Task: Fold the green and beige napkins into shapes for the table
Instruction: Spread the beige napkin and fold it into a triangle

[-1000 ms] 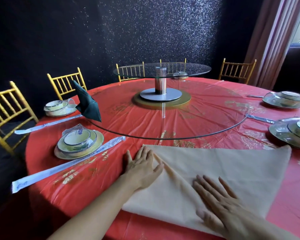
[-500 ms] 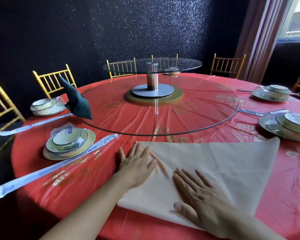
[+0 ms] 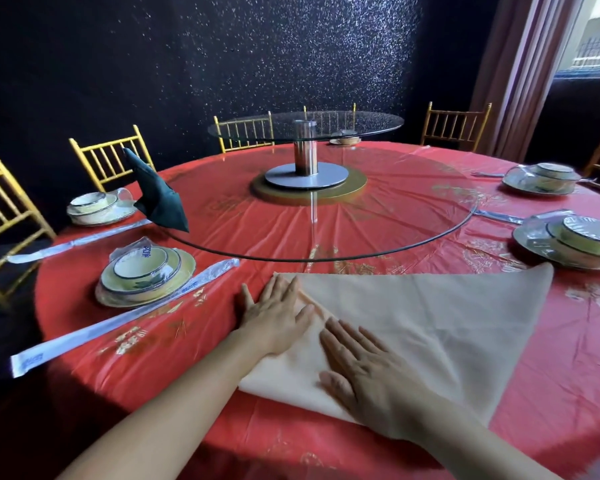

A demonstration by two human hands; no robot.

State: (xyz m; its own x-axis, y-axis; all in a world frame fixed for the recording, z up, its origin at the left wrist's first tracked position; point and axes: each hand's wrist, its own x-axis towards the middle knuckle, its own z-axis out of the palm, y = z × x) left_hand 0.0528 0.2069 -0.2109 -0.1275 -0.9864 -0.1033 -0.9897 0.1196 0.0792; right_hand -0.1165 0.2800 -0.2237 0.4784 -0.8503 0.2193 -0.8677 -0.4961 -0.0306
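A round table (image 3: pixel 94 344) wears a red cloth (image 3: pixel 568 358) printed with gold. A wide glass turntable (image 3: pixel 326 259) on a metal stand (image 3: pixel 305 174) fills its middle. At the near edge a beige napkin (image 3: pixel 430 323) lies flat, folded to a triangle. On the left sit two wrapped dish sets (image 3: pixel 146 275) (image 3: pixel 97 207), each beside a long wrapped packet (image 3: pixel 118 323) (image 3: pixel 80 240). Two more sets (image 3: pixel 568 237) (image 3: pixel 541 180) sit on the right. A green napkin (image 3: pixel 160 199) stands upright at the turntable's left rim.

Blue print on bowl wrap (image 3: pixel 147 251) and chopstick sleeve (image 3: pixel 32 359), too blurred to read
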